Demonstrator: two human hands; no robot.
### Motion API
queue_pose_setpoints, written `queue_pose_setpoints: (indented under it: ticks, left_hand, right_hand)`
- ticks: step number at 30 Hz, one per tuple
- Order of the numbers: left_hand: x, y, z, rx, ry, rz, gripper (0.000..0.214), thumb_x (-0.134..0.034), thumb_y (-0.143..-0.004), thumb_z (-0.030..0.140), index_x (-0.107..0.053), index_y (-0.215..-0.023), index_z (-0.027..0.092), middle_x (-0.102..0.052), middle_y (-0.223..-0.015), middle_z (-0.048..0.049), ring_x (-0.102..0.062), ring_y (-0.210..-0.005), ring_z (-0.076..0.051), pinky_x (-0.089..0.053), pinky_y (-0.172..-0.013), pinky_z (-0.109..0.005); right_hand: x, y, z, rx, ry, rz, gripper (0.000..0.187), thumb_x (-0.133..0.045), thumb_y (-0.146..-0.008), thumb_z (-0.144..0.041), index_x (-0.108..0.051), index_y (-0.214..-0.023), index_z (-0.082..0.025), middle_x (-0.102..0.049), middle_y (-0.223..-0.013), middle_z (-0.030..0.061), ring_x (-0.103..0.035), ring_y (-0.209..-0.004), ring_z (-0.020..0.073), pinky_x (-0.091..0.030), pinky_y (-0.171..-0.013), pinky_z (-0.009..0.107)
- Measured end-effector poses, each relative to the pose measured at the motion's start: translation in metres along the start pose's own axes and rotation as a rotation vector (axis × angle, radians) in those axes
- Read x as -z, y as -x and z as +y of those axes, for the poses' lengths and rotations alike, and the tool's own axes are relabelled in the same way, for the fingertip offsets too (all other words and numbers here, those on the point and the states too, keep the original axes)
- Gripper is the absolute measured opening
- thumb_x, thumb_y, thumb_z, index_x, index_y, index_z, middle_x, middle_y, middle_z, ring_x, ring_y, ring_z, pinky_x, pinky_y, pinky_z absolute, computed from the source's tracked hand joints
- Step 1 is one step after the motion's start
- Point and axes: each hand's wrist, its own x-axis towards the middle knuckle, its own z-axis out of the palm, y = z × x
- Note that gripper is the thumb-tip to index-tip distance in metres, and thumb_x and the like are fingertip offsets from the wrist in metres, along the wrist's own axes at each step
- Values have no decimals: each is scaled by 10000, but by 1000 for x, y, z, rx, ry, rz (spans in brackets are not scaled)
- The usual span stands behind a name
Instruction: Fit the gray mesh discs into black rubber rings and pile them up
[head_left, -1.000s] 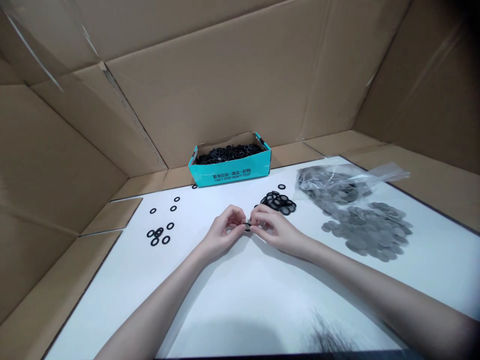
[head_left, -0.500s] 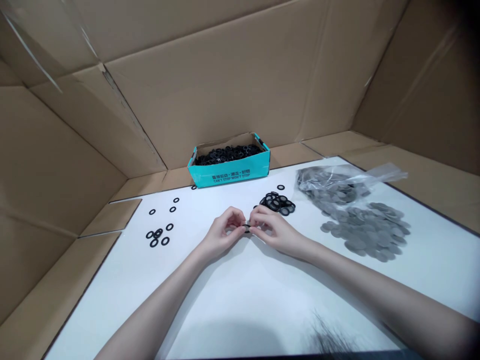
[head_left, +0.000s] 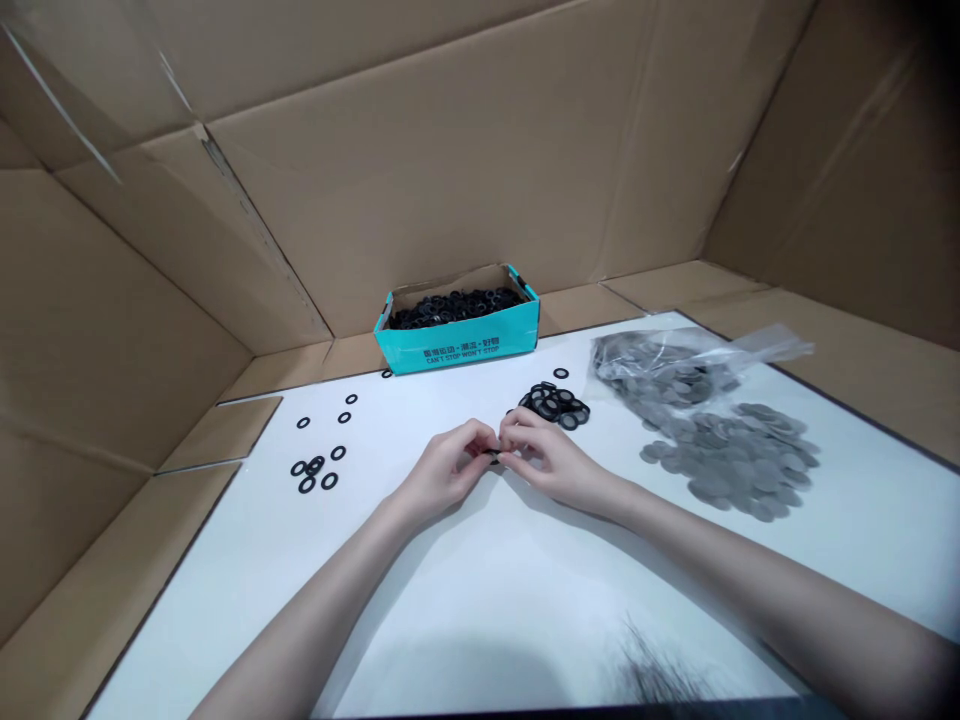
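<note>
Between my fingertips, just above the white table, is a small black ring (head_left: 493, 457), mostly covered by the fingers. My left hand (head_left: 455, 462) pinches its left side and my right hand (head_left: 541, 455) its right side; the two hands meet at the fingertips. Whether a grey disc sits in this ring I cannot make out. Right behind my right hand lies a heap of black rings with grey centres (head_left: 551, 402). Loose black rings (head_left: 329, 481) are scattered to the left of my left hand. Over on the right spreads a pile of thin grey discs (head_left: 750, 460).
A turquoise box (head_left: 461, 347) full of black rings stands at the table's back edge. Beside it on the right lies a clear plastic bag (head_left: 667, 365) of grey discs. Cardboard walls (head_left: 450, 170) enclose the white table (head_left: 450, 620) at the back and sides.
My left hand's fingers have closed in toward my right fingertips, and the ring is more hidden than before. The pale bit that showed between the fingers is no longer visible.
</note>
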Motion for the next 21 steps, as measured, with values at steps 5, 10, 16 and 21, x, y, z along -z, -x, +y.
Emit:
queue_pose_setpoints:
  ticks: [5, 10, 16, 21]
  left_hand:
    - [-2, 3, 0, 16, -54, -5, 64, -509, -913, 159, -550, -951, 189, -624, -862, -3, -584, -773, -120, -456, -730, -229]
    - [-5, 4, -4, 43, 59, 86, 127, -525, -914, 175, -544, -1038, 190, -631, -955, -38, -614, -814, -129, -504, -761, -246]
    - [-5, 3, -4, 57, 138, 117, 112, -574, -900, 209, -557, -1005, 175, -624, -920, -39, -617, -823, -135, -509, -786, -258]
    - [-7, 3, -3, 62, 149, 105, 117, -575, -898, 206, -557, -1009, 177, -625, -918, -32, -608, -815, -130, -501, -776, -252]
  right_hand:
    - [-1, 0, 2, 7, 50, 6, 108, -549, -896, -152, -572, -797, -188, -546, -914, 46, -540, -829, 173, -431, -713, 298]
    - [3, -1, 3, 57, 118, 23, 123, -575, -909, -190, -617, -794, -185, -579, -913, 55, -564, -842, 182, -445, -737, 312]
    - [6, -2, 4, 88, 171, 66, 84, -607, -905, -222, -681, -882, -191, -612, -939, 72, -590, -900, 204, -462, -788, 333]
    - [3, -1, 3, 112, 132, 53, 77, -593, -906, -191, -636, -842, -189, -602, -926, 66, -583, -882, 194, -466, -764, 318]
